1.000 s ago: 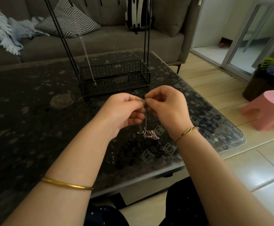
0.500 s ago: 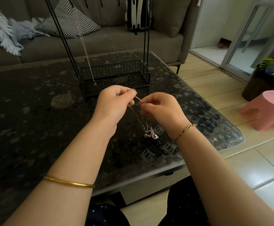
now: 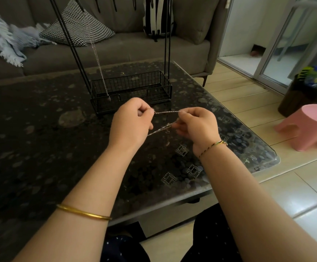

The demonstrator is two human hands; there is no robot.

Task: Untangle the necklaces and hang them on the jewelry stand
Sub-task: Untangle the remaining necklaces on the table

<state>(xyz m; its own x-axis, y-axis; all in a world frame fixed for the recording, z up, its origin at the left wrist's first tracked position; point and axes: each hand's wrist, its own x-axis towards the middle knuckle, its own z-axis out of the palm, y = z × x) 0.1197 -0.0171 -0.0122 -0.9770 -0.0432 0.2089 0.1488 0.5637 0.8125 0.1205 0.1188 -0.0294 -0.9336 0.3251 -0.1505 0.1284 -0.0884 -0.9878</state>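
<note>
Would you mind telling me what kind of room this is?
Most likely a home living room: a grey sofa with a checked cushion stands behind the dark coffee table, and a pink plastic stool sits on the floor.

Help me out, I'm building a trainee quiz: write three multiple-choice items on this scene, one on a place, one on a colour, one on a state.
1. Where does the jewelry stand sit?
A. on the sofa
B. on the dark table
C. on the floor

2. What colour is the stool?
A. blue
B. green
C. pink

3. How are the tangled necklaces held?
A. lying loose on the table
B. pulled between the left hand and the right hand
C. hanging on the stand

Answers:
1 B: its wire basket base rests on the tabletop.
2 C: it is plainly pink, on the floor right of the table.
3 B: each hand pinches the chain, which is stretched between them above the table.
</note>
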